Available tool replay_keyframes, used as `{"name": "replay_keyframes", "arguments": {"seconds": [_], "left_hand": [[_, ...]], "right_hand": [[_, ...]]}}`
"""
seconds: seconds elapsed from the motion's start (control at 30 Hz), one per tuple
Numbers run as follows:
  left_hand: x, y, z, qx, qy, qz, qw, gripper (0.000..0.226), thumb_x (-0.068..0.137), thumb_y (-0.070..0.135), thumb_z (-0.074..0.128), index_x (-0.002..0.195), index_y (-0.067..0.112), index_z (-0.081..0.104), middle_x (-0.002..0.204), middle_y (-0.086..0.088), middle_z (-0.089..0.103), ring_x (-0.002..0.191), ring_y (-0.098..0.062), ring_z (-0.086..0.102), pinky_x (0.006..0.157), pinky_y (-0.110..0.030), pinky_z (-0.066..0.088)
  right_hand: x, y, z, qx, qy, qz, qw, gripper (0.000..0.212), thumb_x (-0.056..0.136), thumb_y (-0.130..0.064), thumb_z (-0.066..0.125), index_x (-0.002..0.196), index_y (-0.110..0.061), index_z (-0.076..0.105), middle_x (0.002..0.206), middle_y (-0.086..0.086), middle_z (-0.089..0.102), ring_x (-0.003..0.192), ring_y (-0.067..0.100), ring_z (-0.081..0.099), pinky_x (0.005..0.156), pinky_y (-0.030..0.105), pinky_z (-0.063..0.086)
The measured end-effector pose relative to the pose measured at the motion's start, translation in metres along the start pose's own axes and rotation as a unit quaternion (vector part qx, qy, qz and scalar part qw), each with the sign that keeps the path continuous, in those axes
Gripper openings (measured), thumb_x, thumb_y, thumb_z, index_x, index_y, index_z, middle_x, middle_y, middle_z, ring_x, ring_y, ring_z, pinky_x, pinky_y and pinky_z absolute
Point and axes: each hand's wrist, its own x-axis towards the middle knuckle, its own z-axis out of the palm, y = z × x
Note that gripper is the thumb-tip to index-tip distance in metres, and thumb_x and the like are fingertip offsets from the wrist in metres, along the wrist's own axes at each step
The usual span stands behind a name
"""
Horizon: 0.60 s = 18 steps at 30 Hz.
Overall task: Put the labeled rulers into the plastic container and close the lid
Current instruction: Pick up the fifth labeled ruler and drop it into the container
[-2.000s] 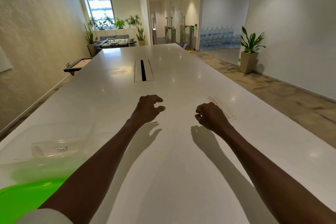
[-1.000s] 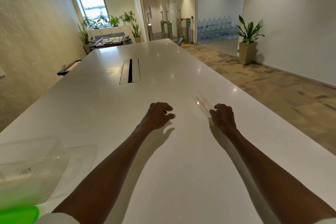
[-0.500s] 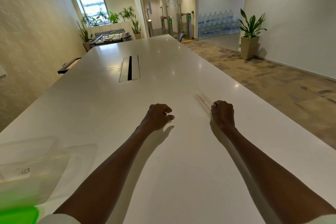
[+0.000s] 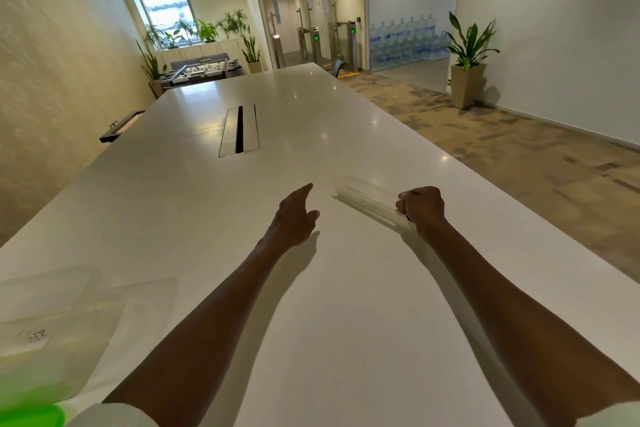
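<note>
The right hand (image 4: pixel 423 206) has a fisted grip on one end of the clear, thin plastic ruler (image 4: pixel 367 202), over the glossy white tabletop (image 4: pixel 346 305). The left hand (image 4: pixel 294 215) hovers loosely spread. Hold the slippery strip firmly while carrying it leftward to the translucent, labelled plastic container (image 4: pixel 52 329).

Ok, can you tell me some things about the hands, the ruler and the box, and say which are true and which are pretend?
1. The right hand grips one end of the clear ruler. True.
2. The left hand holds a ruler too. False: it is empty, fingers open.
3. The plastic container sits at the left, away from both hands. True.
4. The ruler is already inside the container. False: it is over the white table in the right hand.
</note>
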Motion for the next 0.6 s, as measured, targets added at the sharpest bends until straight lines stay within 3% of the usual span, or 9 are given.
{"name": "replay_keyframes", "arguments": {"seconds": [0.2, 0.33, 0.47, 0.6], "left_hand": [[0.001, -0.001, 0.007, -0.015, -0.014, -0.02, 1.0, 0.061, 0.096, 0.016, 0.048, 0.151, 0.013, 0.021, 0.156, -0.012, 0.028, 0.145, -0.029, 0.024, 0.118, -0.042, 0.023], [0.001, -0.006, 0.011, -0.033, -0.029, -0.034, 0.998, 0.057, 0.096, 0.016, 0.046, 0.15, 0.016, 0.025, 0.149, -0.015, 0.041, 0.139, -0.032, 0.035, 0.115, -0.039, 0.028], [0.002, -0.008, 0.015, -0.067, -0.01, -0.035, 0.997, 0.053, 0.092, 0.009, 0.051, 0.143, 0.017, 0.042, 0.137, -0.016, 0.054, 0.126, -0.027, 0.052, 0.11, -0.033, 0.037], [0.006, -0.013, 0.018, -0.085, 0.037, -0.033, 0.995, 0.045, 0.085, 0.01, 0.066, 0.13, 0.01, 0.058, 0.115, -0.017, 0.065, 0.106, -0.028, 0.063, 0.104, -0.036, 0.043]], "right_hand": [[0.005, 0.004, -0.005, 0.016, -0.109, 0.088, 0.99, 0.025, 0.076, 0.013, 0.047, 0.059, 0.0, 0.059, 0.072, 0.014, 0.061, 0.062, 0.024, 0.058, 0.055, 0.027, 0.046], [0.01, 0.006, -0.006, 0.012, -0.165, 0.135, 0.977, 0.015, 0.086, 0.008, 0.054, 0.079, 0.006, 0.068, 0.088, 0.021, 0.068, 0.079, 0.033, 0.065, 0.075, 0.039, 0.054], [0.009, 0.003, -0.002, 0.035, -0.192, 0.188, 0.963, 0.013, 0.09, 0.002, 0.058, 0.08, 0.005, 0.065, 0.082, 0.019, 0.069, 0.067, 0.029, 0.066, 0.054, 0.027, 0.055], [0.016, 0.002, 0.001, -0.007, -0.217, 0.16, 0.963, 0.009, 0.089, 0.0, 0.06, 0.085, 0.006, 0.067, 0.082, 0.018, 0.067, 0.067, 0.027, 0.065, 0.062, 0.031, 0.056]]}}
